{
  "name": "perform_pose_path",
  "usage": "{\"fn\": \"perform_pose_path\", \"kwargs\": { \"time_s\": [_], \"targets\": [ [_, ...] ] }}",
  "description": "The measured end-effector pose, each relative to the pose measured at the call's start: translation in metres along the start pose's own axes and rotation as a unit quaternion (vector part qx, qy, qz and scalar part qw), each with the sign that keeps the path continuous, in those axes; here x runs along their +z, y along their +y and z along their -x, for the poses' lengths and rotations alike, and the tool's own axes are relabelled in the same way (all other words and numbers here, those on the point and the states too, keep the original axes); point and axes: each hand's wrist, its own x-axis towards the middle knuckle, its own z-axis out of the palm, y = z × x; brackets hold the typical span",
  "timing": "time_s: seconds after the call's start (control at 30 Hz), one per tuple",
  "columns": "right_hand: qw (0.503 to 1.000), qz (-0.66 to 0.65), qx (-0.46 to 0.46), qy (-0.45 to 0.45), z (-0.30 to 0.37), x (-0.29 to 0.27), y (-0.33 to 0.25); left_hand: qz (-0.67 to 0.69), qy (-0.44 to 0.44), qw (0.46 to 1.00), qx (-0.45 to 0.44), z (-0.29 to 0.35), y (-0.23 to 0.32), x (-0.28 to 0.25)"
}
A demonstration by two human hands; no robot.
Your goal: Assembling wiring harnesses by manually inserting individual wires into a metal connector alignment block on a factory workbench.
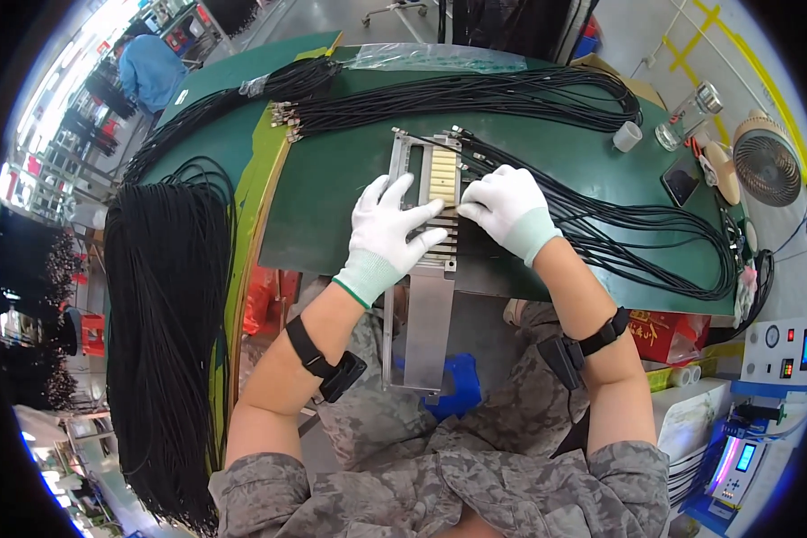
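Note:
A long metal fixture lies across the table's front edge, its near end jutting out over my lap. Cream-coloured blocks sit in a row of slots along its far part. My left hand, in a white glove, rests over the fixture's left side with fingers apart, index and thumb tips at the slots. On the other side, my gloved right hand pinches at the slot edge; whatever is between its fingertips is hidden. Black cables with metal connector ends run from the fixture under my right hand and loop to the right.
Cable bundles lie along the back, and a thick black bundle hangs at left. Right of them stand a white cup, a glass bottle, a phone and a fan. A person is at far left.

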Motion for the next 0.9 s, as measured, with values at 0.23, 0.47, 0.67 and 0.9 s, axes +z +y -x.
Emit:
{"fn": "perform_pose_path", "kwargs": {
  "time_s": [0.23, 0.47, 0.67, 0.9],
  "targets": [
    [0.990, 0.082, 0.094, 0.070, -0.009, 0.007, 0.028, 0.043, -0.035, 0.998, -0.004, -0.004, 0.003, -0.001],
    [0.991, 0.045, 0.061, 0.106, 0.000, 0.002, 0.026, 0.101, -0.008, 0.994, -0.028, 0.005, 0.012, -0.006],
    [0.988, -0.115, -0.038, 0.091, 0.002, -0.002, -0.017, 0.264, 0.063, 0.953, -0.134, -0.007, 0.003, -0.007],
    [0.973, -0.223, 0.052, -0.014, 0.004, -0.010, -0.013, 0.256, 0.090, 0.955, -0.120, -0.005, -0.008, -0.011]
  ]
}}
